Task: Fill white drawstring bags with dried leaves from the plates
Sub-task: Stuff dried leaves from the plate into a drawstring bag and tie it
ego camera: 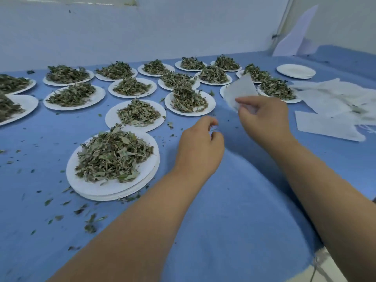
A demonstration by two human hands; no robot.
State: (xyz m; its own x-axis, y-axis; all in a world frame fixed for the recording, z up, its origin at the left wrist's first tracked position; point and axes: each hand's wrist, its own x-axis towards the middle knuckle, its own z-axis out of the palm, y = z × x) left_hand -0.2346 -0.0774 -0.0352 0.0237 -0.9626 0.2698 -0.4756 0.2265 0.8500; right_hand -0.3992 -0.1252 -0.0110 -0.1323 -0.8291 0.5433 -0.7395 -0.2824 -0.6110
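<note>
Head cam: R hand pinches white bag; L hand curled, can't tell if holding anything.

white plates, grey-green dried leaves, plain blue cloth, white bags.

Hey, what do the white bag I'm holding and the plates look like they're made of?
Bag: thin, matte white sheet that seems slightly see-through, so likely non-woven fabric or filter paper. Plates: flat, matte white, thin edges where stacked, probably paper.
</note>
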